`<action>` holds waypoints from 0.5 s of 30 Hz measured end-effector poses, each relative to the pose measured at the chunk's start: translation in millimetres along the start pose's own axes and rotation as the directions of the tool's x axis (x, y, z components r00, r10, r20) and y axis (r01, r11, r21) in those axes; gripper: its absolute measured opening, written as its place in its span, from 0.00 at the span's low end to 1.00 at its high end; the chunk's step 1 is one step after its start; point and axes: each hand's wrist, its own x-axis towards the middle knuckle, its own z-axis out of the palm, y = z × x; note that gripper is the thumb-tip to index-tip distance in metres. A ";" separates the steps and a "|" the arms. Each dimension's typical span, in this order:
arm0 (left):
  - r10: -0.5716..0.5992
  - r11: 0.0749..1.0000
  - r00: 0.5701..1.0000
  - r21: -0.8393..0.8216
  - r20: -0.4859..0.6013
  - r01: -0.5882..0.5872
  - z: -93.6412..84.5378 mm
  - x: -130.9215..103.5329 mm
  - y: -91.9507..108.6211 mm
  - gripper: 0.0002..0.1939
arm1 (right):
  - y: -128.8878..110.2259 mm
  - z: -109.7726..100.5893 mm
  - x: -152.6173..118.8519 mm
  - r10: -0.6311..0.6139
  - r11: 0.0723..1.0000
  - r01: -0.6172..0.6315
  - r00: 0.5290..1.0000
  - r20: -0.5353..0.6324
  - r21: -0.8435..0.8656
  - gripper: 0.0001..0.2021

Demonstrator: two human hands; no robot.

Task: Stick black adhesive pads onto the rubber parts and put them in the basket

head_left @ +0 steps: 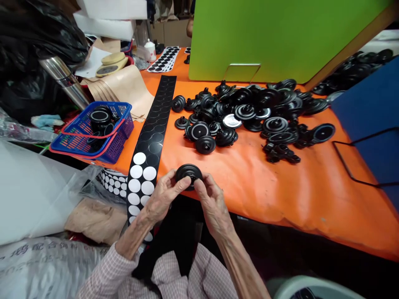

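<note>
Both of my hands grip one round black plastic disc [188, 171] with stepped rings, held at the front edge of the orange table. My left hand [163, 193] has its thumb pressed on the disc's face and its fingers around the left rim. On the right rim, my right hand [213, 203] is closed the same way, thumb near the hub. Beside my left hand lies a long black strip of round stickers [156, 132]; its near part shows bare white circles. Beyond the hands spreads a pile of similar black disc parts [243, 110].
A blue basket [120, 141] with a pink handle holds black parts at left. Behind it are brown paper sheets [124, 89] and a steel flask [65, 81]. A green board [280, 37] stands at the back, a blue panel [370, 112] at right. A pale tub [314, 284] sits below.
</note>
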 end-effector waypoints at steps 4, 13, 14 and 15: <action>-0.133 0.968 0.986 -0.200 0.098 0.150 -8.8 5.7 5.2 0.21 | 1.4 -5.6 5.2 -0.006 0.997 0.004 1.000 -0.024 -0.081 0.21; -0.016 0.999 1.000 -0.050 -0.024 0.015 -12.5 9.3 14.8 0.24 | 10.3 -10.5 5.6 -0.048 0.976 0.045 0.999 -0.012 -0.214 0.16; 0.019 1.000 0.998 -0.010 -0.052 -0.020 -15.1 11.2 19.6 0.25 | 13.7 -12.9 8.3 -0.046 0.971 0.045 0.999 0.003 -0.236 0.15; 0.056 0.998 0.995 0.025 -0.084 -0.054 -18.8 13.1 26.0 0.26 | 16.6 -14.4 11.2 -0.050 0.968 0.060 0.998 0.047 -0.244 0.15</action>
